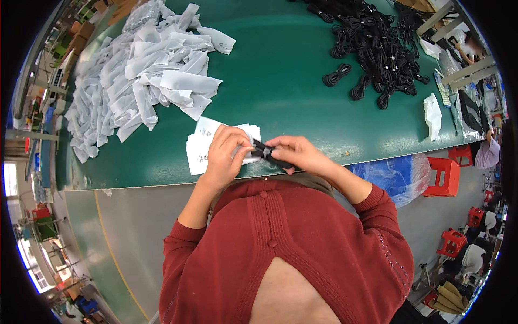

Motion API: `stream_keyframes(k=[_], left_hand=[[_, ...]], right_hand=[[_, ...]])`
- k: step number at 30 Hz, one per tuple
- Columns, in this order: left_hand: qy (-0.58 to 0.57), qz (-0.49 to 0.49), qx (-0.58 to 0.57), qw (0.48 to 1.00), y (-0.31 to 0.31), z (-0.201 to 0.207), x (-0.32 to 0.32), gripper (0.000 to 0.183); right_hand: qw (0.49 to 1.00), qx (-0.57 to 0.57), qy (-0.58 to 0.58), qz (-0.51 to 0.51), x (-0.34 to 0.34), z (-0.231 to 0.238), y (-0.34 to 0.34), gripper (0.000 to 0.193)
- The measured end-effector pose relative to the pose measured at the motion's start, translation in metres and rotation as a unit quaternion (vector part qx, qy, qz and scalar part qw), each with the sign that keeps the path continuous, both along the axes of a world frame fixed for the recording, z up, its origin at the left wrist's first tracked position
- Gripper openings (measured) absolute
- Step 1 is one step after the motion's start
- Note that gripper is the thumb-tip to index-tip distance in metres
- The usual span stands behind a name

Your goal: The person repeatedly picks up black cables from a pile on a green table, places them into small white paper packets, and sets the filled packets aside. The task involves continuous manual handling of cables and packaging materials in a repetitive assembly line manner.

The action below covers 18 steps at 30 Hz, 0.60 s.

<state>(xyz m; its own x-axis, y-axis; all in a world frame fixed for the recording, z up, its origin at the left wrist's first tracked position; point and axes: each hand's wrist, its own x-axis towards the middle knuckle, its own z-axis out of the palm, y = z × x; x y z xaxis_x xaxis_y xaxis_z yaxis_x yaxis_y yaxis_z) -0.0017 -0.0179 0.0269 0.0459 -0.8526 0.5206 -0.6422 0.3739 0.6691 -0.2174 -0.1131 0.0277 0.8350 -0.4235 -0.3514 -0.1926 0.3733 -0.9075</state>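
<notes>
My left hand (225,154) holds a small white plastic bag (249,157) by its mouth, just above the near edge of the green table (280,92). My right hand (295,153) grips a coiled black cable bundle (268,154), whose end sits at the bag's opening. Both hands touch each other over the bag. Under my left hand lies a small stack of white bags (202,143), flat on the table.
A large heap of white bags (143,70) covers the table's far left. A pile of coiled black cables (377,43) lies at the far right, with loose white bags (433,114) near it. Red stools (445,175) and a blue plastic bag (396,173) stand on the right.
</notes>
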Motion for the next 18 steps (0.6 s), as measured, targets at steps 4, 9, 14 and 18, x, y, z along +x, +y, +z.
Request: stream_keyframes(k=[4, 9, 14, 18], left_hand=[[0.054, 0.036, 0.030, 0.997, 0.000, -0.008, 0.003, 0.010], [0.104, 0.043, 0.088, 0.990, 0.003, -0.020, 0.005, 0.012], [-0.038, 0.055, 0.104, 0.992, 0.004, -0.023, 0.006, 0.022], [-0.105, 0.066, 0.070, 0.990, -0.005, -0.024, 0.006, 0.015]], right_hand=[[0.837, -0.547, -0.033, 0.012, 0.000, 0.000, 0.002, 0.033], [0.829, -0.556, 0.006, -0.057, -0.003, 0.004, 0.000, 0.032], [0.790, -0.597, 0.064, -0.122, -0.016, -0.004, -0.009, 0.032], [0.759, -0.624, 0.118, -0.142, -0.024, -0.018, -0.012, 0.029]])
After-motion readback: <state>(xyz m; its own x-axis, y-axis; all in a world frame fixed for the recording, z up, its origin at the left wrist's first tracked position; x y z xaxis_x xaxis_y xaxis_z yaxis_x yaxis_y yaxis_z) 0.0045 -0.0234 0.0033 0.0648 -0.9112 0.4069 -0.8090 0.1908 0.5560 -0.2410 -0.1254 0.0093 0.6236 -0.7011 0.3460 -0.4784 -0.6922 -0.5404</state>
